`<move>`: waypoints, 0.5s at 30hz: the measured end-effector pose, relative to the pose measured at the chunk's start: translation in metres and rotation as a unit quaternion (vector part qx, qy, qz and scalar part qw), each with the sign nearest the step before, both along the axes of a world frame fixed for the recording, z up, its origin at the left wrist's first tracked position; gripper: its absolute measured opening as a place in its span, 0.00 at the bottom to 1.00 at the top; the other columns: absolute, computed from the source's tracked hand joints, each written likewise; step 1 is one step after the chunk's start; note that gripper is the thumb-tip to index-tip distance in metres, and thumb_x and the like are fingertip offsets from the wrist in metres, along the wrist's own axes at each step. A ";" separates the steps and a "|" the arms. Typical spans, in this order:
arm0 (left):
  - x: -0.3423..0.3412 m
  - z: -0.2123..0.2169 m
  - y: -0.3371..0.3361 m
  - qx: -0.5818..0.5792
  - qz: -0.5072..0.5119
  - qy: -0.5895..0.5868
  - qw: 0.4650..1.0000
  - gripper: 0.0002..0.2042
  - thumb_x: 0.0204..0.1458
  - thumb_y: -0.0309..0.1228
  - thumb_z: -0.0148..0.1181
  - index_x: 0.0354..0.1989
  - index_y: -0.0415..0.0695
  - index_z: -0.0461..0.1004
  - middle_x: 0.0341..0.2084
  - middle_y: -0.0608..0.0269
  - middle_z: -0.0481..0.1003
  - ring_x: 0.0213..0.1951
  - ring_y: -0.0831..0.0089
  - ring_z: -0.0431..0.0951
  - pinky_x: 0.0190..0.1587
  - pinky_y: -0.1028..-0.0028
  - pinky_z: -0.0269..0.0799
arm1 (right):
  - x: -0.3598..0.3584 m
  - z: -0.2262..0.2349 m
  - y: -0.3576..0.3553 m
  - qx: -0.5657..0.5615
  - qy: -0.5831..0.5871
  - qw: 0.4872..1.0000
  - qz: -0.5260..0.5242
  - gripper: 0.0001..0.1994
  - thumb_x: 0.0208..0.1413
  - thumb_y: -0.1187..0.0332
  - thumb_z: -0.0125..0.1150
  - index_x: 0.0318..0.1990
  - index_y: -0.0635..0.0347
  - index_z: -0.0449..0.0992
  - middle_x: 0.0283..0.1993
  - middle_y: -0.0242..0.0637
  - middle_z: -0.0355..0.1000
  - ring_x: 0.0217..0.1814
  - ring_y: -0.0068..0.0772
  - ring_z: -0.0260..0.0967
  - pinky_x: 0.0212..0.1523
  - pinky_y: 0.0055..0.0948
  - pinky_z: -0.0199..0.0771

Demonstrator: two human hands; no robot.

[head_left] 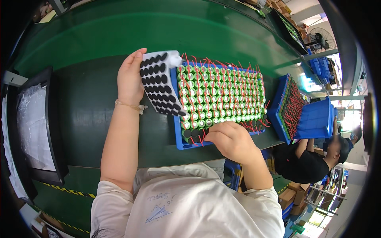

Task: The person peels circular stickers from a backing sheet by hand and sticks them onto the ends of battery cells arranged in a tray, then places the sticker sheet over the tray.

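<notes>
Gripping its edge between the thumb and the fingers, the left hand (pixel 131 81) has hold of a white backing sheet (pixel 170 89) with rows of black round stickers (pixel 158 79). This sheet stands tilted, to the right of the left fingers, and its right side overlaps the corner of a blue plastic tray (pixel 180 143). The tray lies between the two hands, and is filled with green cylindrical battery cells (pixel 219 91), standing upright, with thin red wires (pixel 193 93) lying over them. The right hand (pixel 230 142) is over the near edge of the tray, its fingers bent inward and the thumb close to the forefinger; I cannot tell if they pinch something. Just to the left of these fingertips are black-topped cells (pixel 194 133), in the nearest row. Farther right from the right fingers there is a second blue tray (pixel 285 135) with red wires, beside a blue bin (pixel 317 115). Under everything is a dark green tabletop (pixel 91 123).
</notes>
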State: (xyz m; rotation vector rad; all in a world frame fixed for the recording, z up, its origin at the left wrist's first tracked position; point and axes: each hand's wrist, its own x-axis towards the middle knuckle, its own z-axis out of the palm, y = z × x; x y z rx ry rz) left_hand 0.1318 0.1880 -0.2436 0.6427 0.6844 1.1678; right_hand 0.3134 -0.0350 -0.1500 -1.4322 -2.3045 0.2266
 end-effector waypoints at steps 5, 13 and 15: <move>-0.016 -0.004 0.009 -0.070 0.001 -0.132 0.989 0.11 0.61 0.29 0.50 0.48 0.37 0.71 0.32 0.64 0.76 0.35 0.77 0.76 0.39 0.78 0.72 | -0.001 0.014 0.011 -0.023 0.026 0.999 0.021 0.12 0.37 0.75 0.66 0.34 0.56 0.77 0.32 0.33 0.72 0.31 0.35 0.71 0.32 0.32 0.71; -0.015 0.004 0.004 -0.067 -0.041 -0.159 0.984 0.12 0.62 0.32 0.48 0.50 0.40 0.68 0.17 0.72 0.62 0.21 0.81 0.58 0.26 0.81 0.54 | -0.034 0.004 0.042 0.069 -0.016 0.997 -0.024 0.15 0.38 0.76 0.63 0.38 0.53 0.78 0.34 0.29 0.70 0.32 0.34 0.67 0.31 0.33 0.67; -0.016 0.005 0.004 -0.072 -0.036 -0.164 0.983 0.12 0.62 0.33 0.49 0.49 0.39 0.68 0.17 0.71 0.63 0.20 0.81 0.60 0.24 0.81 0.55 | -0.041 0.006 0.041 0.052 -0.029 0.998 -0.035 0.15 0.38 0.77 0.62 0.38 0.52 0.77 0.34 0.29 0.70 0.33 0.33 0.66 0.32 0.32 0.67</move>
